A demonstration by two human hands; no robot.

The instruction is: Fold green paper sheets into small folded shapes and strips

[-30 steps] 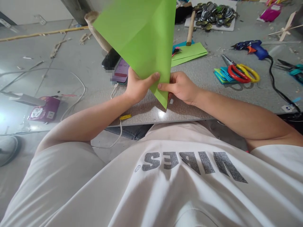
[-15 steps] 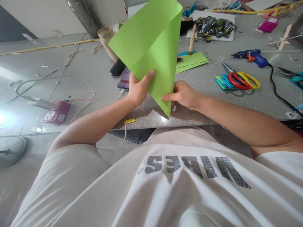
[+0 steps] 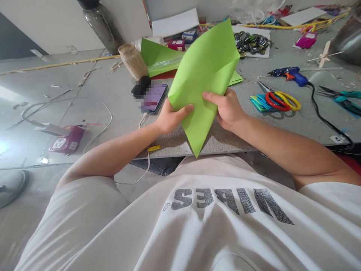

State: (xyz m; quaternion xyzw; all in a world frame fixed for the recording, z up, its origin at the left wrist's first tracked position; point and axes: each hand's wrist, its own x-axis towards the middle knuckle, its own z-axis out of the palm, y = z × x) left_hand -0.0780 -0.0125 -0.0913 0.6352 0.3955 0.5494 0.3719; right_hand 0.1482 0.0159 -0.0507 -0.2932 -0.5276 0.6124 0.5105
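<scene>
A sheet of light green paper (image 3: 205,71) is curled into a cone in front of me, its point down over the table's front edge and its wide end away from me. My left hand (image 3: 172,116) grips the cone's left side, thumb on the front face. On the right side my right hand (image 3: 227,109) holds it too, thumb pressed on the front and the other fingers behind, partly hidden. Beyond the left hand lies a phone (image 3: 154,98) with its screen lit. Part of another green sheet (image 3: 235,78) shows behind the cone.
To the right lie red-and-yellow-handled scissors (image 3: 279,101) on blue and green paper pieces, a blue glue gun (image 3: 293,76) and pliers (image 3: 338,96). Bottle caps (image 3: 251,42) are heaped at the back. A dark bottle (image 3: 103,26) and a purple box (image 3: 67,140) are on the left.
The left side of the paper has been rolled inward, so the cone is narrower. Both hands have shifted, the right one further up the cone. The phone and things behind are now uncovered.
</scene>
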